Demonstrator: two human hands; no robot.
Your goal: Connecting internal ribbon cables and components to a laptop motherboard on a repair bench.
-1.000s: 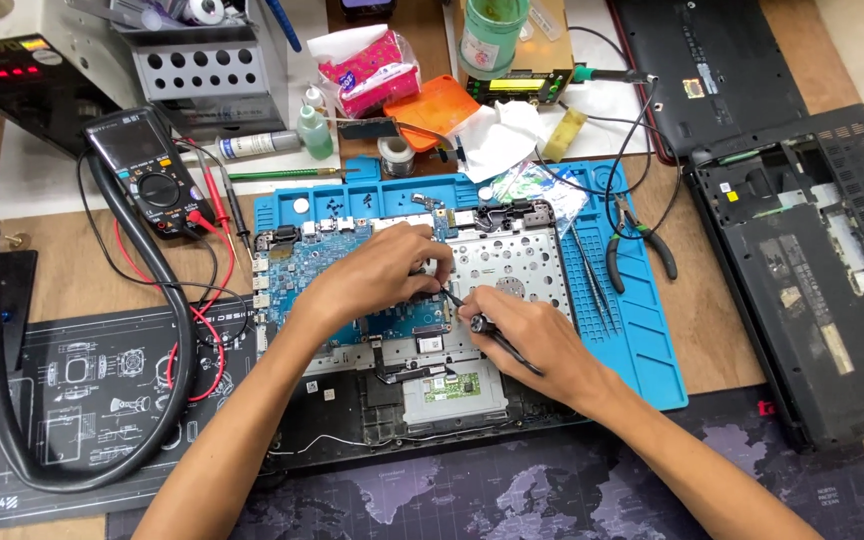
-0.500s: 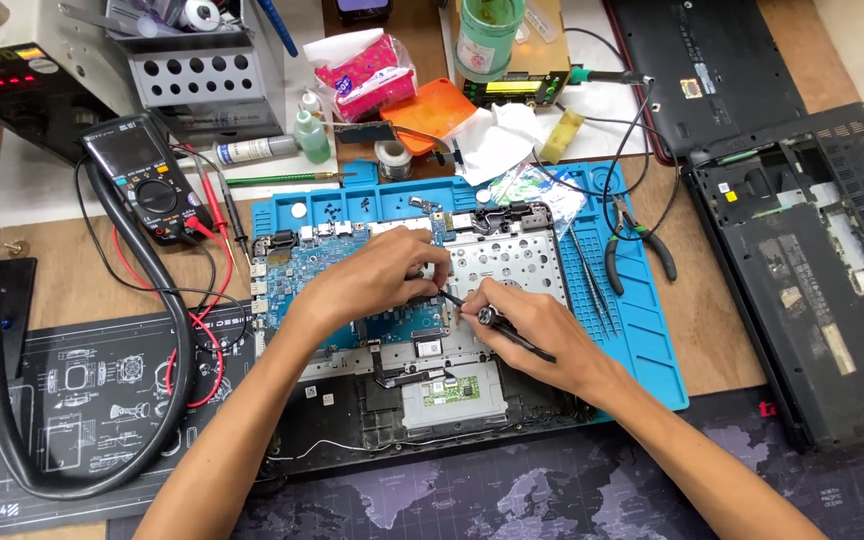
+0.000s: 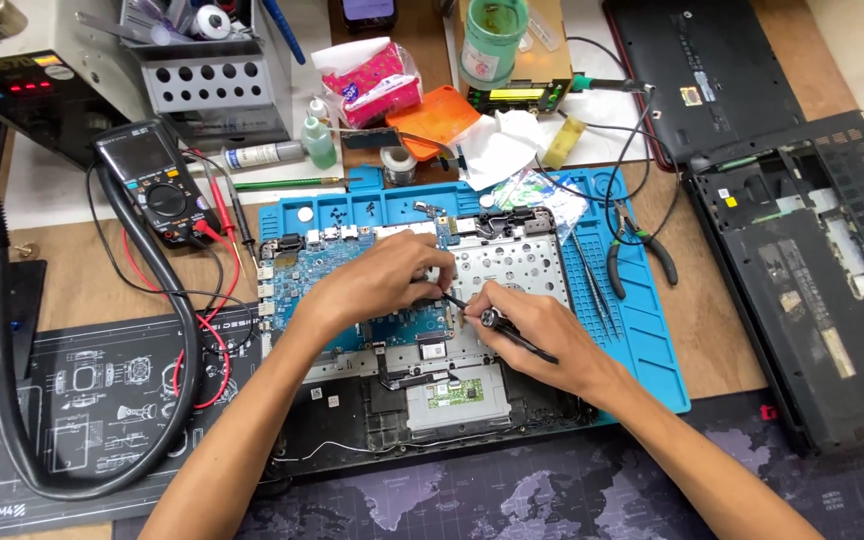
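An opened laptop base (image 3: 352, 440) lies on a blue silicone work mat (image 3: 642, 340), with its blue circuit board (image 3: 302, 265) and the silver keyboard backplate (image 3: 512, 265) exposed. My left hand (image 3: 377, 285) rests on the circuit board, fingers pinched together near the board's right edge. My right hand (image 3: 532, 335) grips a thin black screwdriver (image 3: 497, 325) whose tip points up-left at the spot just under my left fingertips. The two hands almost touch there. What the left fingers pinch is hidden.
A black multimeter (image 3: 157, 185) with red and black leads lies at the left beside a thick black hose (image 3: 102, 470). Pliers (image 3: 637, 250) and tweezers (image 3: 587, 270) lie on the mat's right side. Another opened laptop shell (image 3: 812, 270) is at the right. Bottles, tissue and a solder spool crowd the back.
Both hands have stayed at the same spot on the board. The screwdriver tip has shifted slightly closer to my left fingertips.
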